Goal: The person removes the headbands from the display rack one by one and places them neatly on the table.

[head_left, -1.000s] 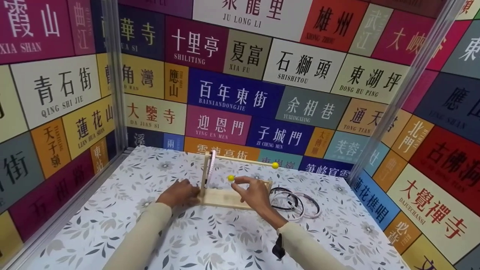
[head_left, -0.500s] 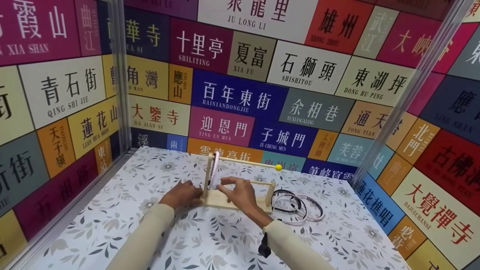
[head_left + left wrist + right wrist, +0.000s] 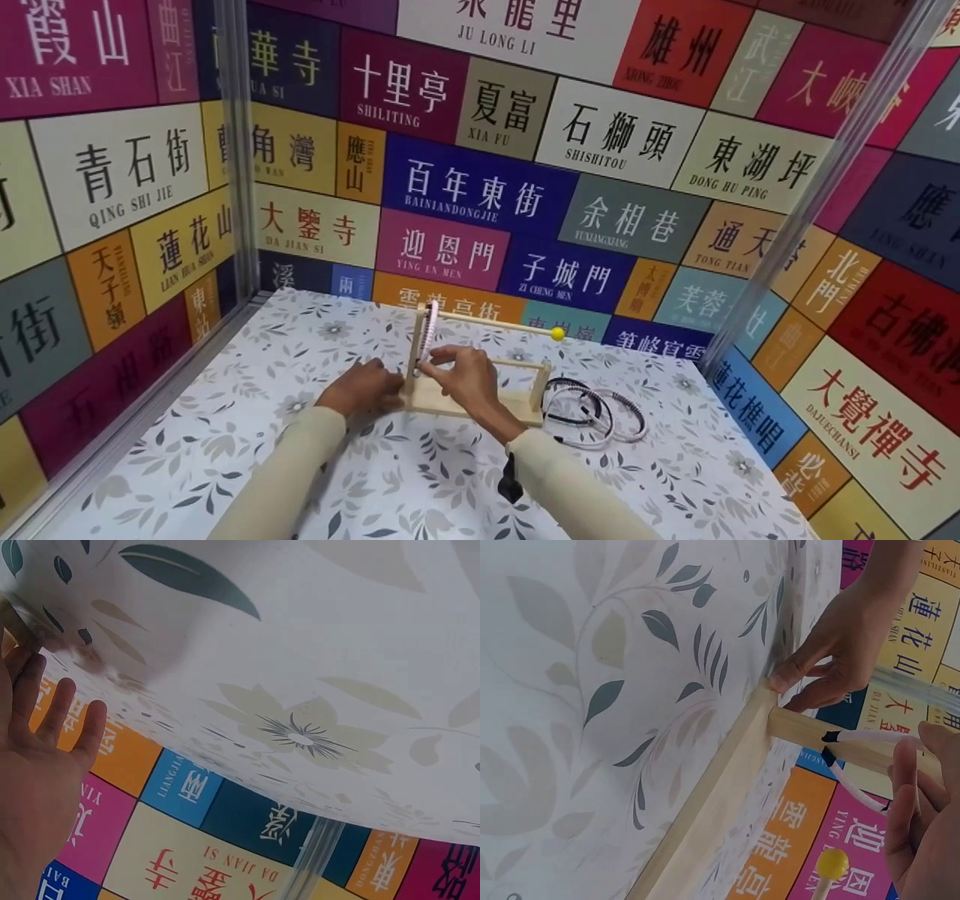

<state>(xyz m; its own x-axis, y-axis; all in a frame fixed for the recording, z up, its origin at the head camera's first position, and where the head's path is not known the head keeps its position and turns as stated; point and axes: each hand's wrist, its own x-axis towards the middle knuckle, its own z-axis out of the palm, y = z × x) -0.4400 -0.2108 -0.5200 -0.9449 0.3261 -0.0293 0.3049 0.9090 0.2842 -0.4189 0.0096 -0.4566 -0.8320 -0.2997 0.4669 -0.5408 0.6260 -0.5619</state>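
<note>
A wooden stand (image 3: 510, 405) with a base, a tall left post and a shorter right post stands on the table. From the left post a dowel runs right to a yellow ball (image 3: 557, 334). Near that post a pale pink headband (image 3: 430, 330) with black tips hangs on the dowel. My left hand (image 3: 364, 386) holds the base's left end; thumb and finger pinch its corner in the right wrist view. My right hand (image 3: 469, 375) has thumb and index at the headband's lower part, apparently pinching it. The right wrist view shows a second yellow ball (image 3: 832, 865), hidden in the head view.
Black and pale headbands (image 3: 592, 412) lie overlapping on the table just right of the stand. A leaf-patterned cloth (image 3: 420, 480) covers the table. Panels with colourful name signs (image 3: 480, 180) enclose the back and sides.
My right hand has moved left from beside the lower dowel's yellow ball to the headband by the left post. My left hand stays at the base.
</note>
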